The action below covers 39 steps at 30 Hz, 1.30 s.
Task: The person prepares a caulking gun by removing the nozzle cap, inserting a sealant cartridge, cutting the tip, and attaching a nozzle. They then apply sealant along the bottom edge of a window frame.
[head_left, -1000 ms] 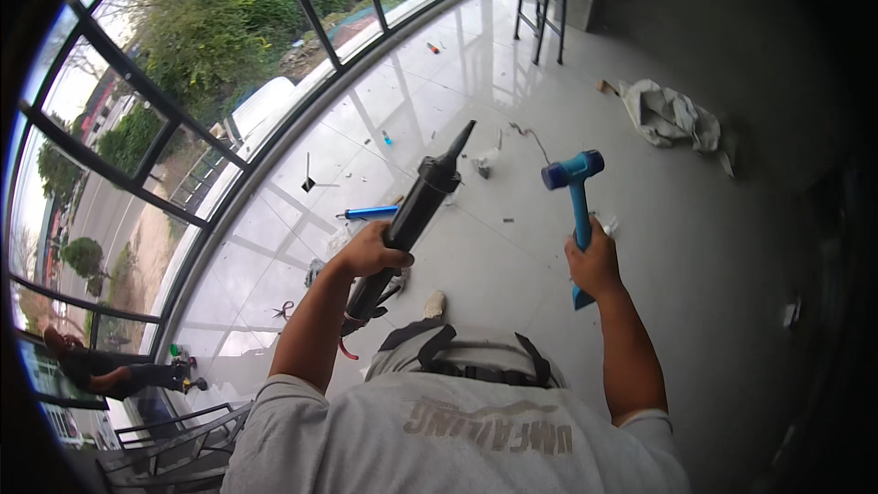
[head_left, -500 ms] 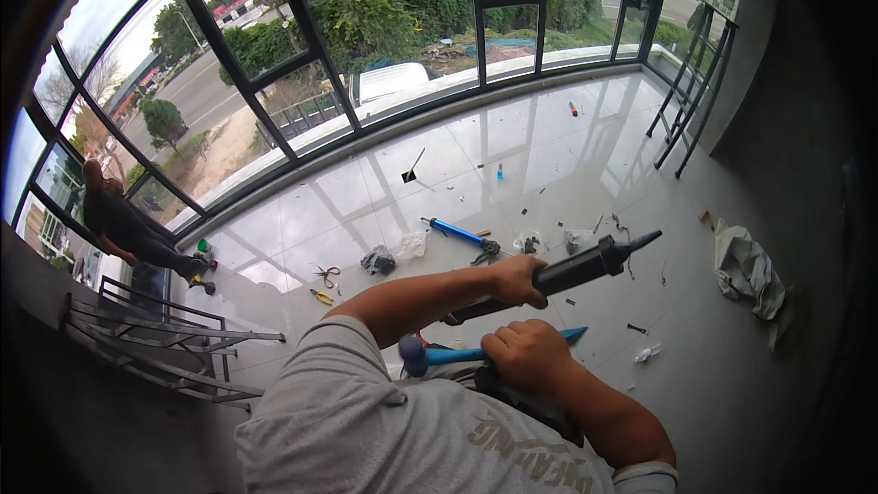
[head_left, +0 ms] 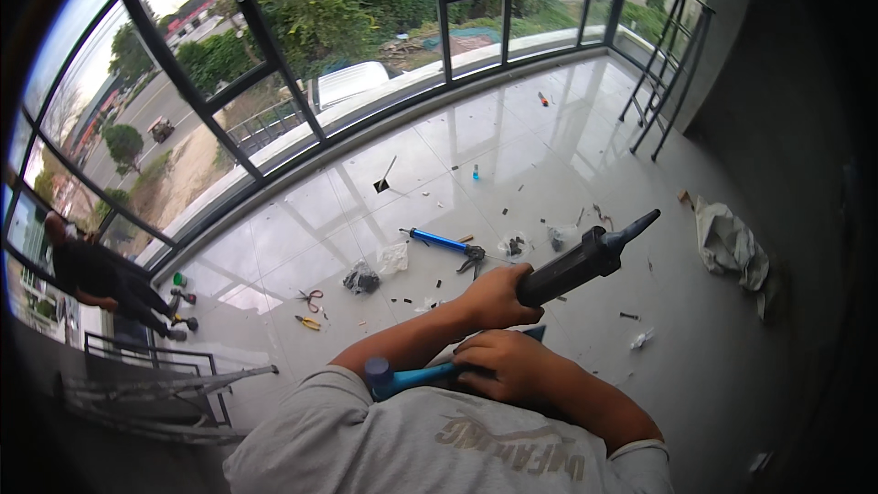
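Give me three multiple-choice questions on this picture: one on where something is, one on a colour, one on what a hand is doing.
1. Where does the crumpled white cloth lie?
A. On the tiled floor at the right
B. On the stepladder
C. Against the window glass

2. What colour is the handle of the hammer?
A. Red
B. Blue
C. Yellow

3. What is the left hand doing?
A. Hanging open
B. Resting flat on the floor
C. Gripping the dark caulking gun

Answers: 1 A, the cloth sits on tiles near the right wall. 2 B, the handle under the right hand is blue. 3 C, its fingers wrap the gun's barrel.
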Available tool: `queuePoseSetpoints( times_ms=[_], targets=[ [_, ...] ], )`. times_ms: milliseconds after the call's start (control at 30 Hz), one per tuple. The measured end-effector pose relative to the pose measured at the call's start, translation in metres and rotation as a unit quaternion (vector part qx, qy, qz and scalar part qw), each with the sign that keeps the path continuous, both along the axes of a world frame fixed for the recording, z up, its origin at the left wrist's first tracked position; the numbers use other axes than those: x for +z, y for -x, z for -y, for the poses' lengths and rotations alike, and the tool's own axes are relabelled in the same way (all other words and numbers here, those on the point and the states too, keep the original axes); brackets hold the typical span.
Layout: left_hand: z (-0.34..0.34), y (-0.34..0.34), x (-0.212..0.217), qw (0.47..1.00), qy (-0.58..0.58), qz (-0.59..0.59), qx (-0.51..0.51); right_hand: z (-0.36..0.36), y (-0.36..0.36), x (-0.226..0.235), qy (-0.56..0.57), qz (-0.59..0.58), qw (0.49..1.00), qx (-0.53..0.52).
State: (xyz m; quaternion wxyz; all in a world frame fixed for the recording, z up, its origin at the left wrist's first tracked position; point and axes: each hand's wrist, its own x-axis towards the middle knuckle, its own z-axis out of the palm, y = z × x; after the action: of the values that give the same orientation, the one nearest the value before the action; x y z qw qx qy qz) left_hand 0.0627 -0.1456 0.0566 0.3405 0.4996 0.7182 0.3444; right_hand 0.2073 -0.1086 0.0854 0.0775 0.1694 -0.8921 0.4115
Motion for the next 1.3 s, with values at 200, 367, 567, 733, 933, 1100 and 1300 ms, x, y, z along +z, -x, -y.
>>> queuePoseSetpoints(
  times_ms=[200, 367, 567, 733, 933, 1100, 1300],
  targets=[
    [0.022, 0.024, 0.005, 0.999, -0.023, 0.023, 0.029, -0.02, -0.052, -0.029, 0.185, -0.248, 0.886, -0.346],
    [0.018, 0.028, -0.001, 0.999, -0.015, -0.013, 0.033, -0.052, -0.02, -0.005, 0.387, -0.206, 0.801, -0.406],
    [0.019, 0.026, 0.0, 0.995, -0.02, -0.095, 0.03, -0.067, 0.019, 0.023, 0.452, -0.108, 0.755, -0.462],
    [0.025, 0.016, -0.01, 0.986, -0.152, -0.052, 0.04, -0.062, 0.028, 0.005, 0.4, -0.185, 0.765, -0.469],
    [0.035, 0.007, -0.014, 0.978, -0.207, 0.004, 0.011, -0.041, 0.024, 0.029, 0.39, -0.181, 0.802, -0.414],
    [0.034, 0.013, -0.005, 0.984, -0.18, -0.004, -0.009, -0.058, 0.023, 0.025, 0.427, -0.172, 0.813, -0.355],
    [0.037, 0.023, 0.01, 0.987, -0.132, 0.078, -0.043, -0.077, 0.026, 0.023, 0.437, -0.154, 0.863, -0.203]
  ],
)
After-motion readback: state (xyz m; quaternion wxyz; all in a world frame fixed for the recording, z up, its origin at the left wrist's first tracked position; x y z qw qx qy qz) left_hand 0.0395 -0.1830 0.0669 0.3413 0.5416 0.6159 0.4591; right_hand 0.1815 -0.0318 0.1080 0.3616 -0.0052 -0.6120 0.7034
